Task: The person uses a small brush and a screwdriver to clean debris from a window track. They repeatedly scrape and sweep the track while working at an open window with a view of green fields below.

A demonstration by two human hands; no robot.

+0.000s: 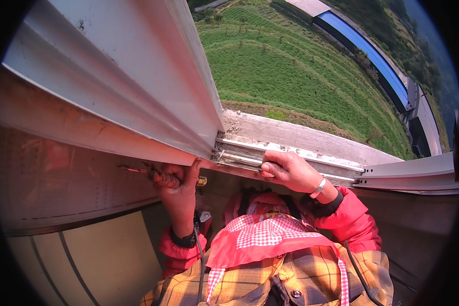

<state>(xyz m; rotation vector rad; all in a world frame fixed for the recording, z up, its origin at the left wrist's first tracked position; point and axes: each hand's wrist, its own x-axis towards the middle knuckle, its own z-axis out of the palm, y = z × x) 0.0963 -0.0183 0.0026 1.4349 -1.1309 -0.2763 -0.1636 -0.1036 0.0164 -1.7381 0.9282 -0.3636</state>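
My left hand [179,191] is closed around a slim tool, apparently a screwdriver. Its thin shaft [132,169] points left and a yellow ribbed handle end [202,180] shows right of the fingers. My left thumb rests against the inner edge of the white window frame. Over the sliding-window track [244,156], my right hand [290,170] has its fingers curled, pinching a thin dark object [259,168] mostly hidden by the thumb and fingers. Dirt and crumbs of debris [222,156] lie in the track's left corner.
A white window sash [137,76] rises at left. Outside the sill [290,132] lie a green field [275,72] and a blue-roofed building [367,57] far below. Cream panels [111,252] stand at lower left. A red checked apron [269,233] covers my front; dark cords [361,275] hang beside it.
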